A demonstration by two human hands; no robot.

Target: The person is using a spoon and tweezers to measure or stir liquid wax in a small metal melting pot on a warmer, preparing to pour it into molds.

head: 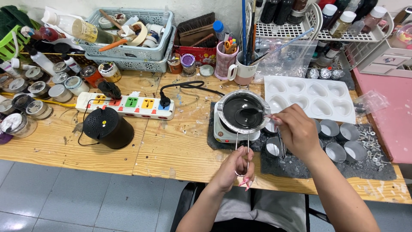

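On a wooden counter (pixel 171 150), the left hand (pixel 234 169) grips the wire handle (pixel 242 148) of a metal melting pot (pixel 243 111) sitting on a small hotplate (pixel 225 131); the right hand (pixel 296 131) pinches what seems a spoon (pixel 253 112) dipped in its dark liquid, beside a white heart mould (pixel 309 96)

Silver pot (pixel 243 112) by my right hand (pixel 297 131) holds dark liquid; white heart mould (pixel 310 97) beyond it; black speaker (pixel 107 127) far left of my left hand (pixel 233 169).
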